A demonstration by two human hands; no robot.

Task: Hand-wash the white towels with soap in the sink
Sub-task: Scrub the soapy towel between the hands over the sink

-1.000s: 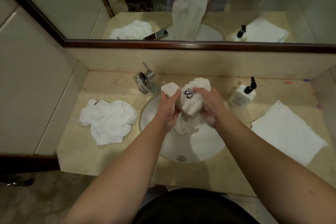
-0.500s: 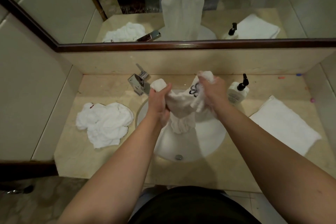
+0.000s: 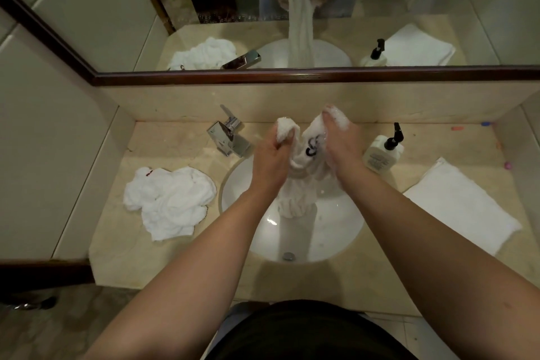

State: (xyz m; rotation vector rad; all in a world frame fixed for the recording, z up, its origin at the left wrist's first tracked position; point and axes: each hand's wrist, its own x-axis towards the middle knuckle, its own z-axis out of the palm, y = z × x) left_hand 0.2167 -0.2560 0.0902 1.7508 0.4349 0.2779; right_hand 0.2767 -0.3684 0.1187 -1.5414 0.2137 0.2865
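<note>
The white towel [image 3: 304, 172] hangs bunched over the sink [image 3: 330, 228], its long axis running top to bottom with the lower end drooping into the basin, and it carries a dark embroidered mark too curled to read. The left hand [image 3: 270, 159] grips one upper corner in curled fingers and the soapy right hand [image 3: 340, 142] grips the other, the two close together above the sink's far side. Left of the sink lie the faucet [image 3: 229, 137] and a crumpled towel [image 3: 169, 202] with a small red mark; right of it stand a soap pump bottle [image 3: 381, 153], its label print illegible, and a folded towel [image 3: 461, 204].
</note>
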